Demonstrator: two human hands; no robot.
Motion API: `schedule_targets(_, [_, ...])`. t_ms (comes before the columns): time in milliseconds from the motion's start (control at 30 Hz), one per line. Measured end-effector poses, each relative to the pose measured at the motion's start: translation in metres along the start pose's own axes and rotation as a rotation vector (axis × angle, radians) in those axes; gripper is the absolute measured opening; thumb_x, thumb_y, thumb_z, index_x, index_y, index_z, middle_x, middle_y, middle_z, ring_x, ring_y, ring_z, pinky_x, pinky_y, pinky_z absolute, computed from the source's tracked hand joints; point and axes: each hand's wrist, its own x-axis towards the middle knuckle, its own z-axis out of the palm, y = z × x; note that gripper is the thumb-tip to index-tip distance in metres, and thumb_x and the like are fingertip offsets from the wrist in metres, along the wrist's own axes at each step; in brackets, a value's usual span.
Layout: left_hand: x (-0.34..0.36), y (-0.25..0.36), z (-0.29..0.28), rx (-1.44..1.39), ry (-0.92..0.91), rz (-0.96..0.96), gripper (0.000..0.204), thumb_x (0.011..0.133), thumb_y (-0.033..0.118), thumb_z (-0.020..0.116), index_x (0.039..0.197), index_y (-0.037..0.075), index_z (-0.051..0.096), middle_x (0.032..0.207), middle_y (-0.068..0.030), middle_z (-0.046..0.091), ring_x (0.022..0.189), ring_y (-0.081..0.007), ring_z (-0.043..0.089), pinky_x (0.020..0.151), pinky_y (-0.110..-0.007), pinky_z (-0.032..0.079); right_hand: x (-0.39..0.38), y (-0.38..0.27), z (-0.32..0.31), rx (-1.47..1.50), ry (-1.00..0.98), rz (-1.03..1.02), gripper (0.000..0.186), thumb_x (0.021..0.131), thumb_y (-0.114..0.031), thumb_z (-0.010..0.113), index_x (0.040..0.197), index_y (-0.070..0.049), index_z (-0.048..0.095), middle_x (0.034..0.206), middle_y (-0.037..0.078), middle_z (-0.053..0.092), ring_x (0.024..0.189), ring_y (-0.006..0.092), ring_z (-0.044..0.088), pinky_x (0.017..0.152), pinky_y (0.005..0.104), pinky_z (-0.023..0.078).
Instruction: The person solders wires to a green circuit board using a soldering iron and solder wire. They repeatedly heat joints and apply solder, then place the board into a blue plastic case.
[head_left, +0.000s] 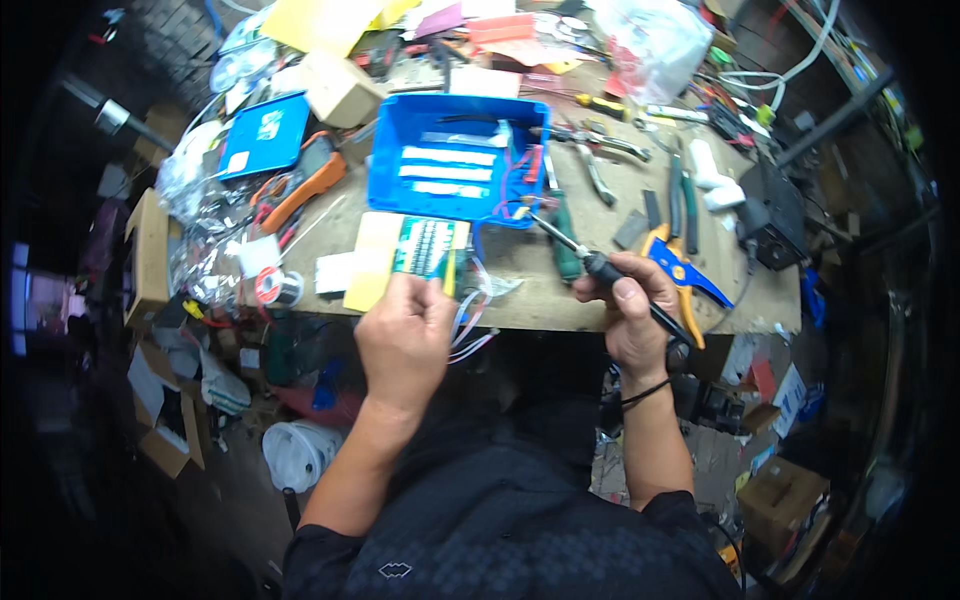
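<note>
My left hand [405, 335] is closed, thumb and fingers pinching the lower edge of a green circuit board [425, 247] with pale markings. Beneath the board lies a yellow sheet [370, 272] at the table's front edge. My right hand [640, 305] grips a soldering iron [602, 268] by its black handle. The iron's metal shaft slants up and left, its tip close to the front right corner of an open blue plastic box [378, 165]. White strips and red and purple wires lie in the box. Thin wires [470, 318] hang over the table edge beside the board.
Right of the box are pliers [597, 175], a green-handled screwdriver [562, 235] and a blue-and-orange wire stripper [685, 272]. A black box-shaped device [770, 215] stands at the right. Leftward lie an orange multimeter [310, 185], a blue lid [262, 135] and a wire spool [278, 287].
</note>
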Motion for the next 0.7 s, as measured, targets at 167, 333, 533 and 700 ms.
schedule_targets(167, [-0.002,-0.004,0.002,-0.095,-0.045,-0.066,0.027,0.106,0.013,0.072,0.084,-0.001,0.066,0.067,0.0047,0.06,0.061,-0.0018,0.052,0.054,-0.025,0.04,-0.019,-0.035,-0.003,-0.174,0.042,-0.044,0.032,0.103,-0.014,0.068,0.129,0.004,0.069,0.107,0.017,0.077,0.092,0.0237,0.078,0.086,0.038,0.065])
schedule_targets(333, [-0.003,-0.006,-0.003,-0.106,-0.03,-0.081,0.026,0.106,0.012,0.071,0.085,-0.002,0.067,0.066,0.0027,0.06,0.06,-0.0026,0.051,0.053,-0.025,0.04,-0.046,-0.076,-0.015,-0.355,0.088,-0.072,0.034,0.107,-0.013,0.066,0.135,0.005,0.067,0.111,0.012,0.075,0.086,0.0167,0.076,0.081,0.0306,0.064])
schedule_targets(533, [0.004,0.0,0.0,-0.16,-0.08,-0.097,0.025,0.102,0.012,0.075,0.083,-0.001,0.068,0.065,-0.0004,0.065,0.06,-0.004,0.056,0.054,-0.027,0.044,-0.069,-0.086,-0.028,-0.222,0.233,-0.158,0.048,0.108,-0.029,0.055,0.139,0.007,0.064,0.103,0.02,0.077,0.084,0.0275,0.079,0.076,0.0384,0.067])
schedule_targets(700, [0.005,0.004,-0.006,-0.186,-0.092,-0.201,0.024,0.1,0.014,0.078,0.085,-0.002,0.071,0.065,-0.0046,0.071,0.058,-0.0053,0.061,0.055,-0.027,0.048,-0.047,-0.075,0.006,-0.178,0.076,-0.071,0.037,0.101,-0.014,0.069,0.132,0.006,0.067,0.103,0.019,0.077,0.085,0.0255,0.079,0.077,0.0357,0.067])
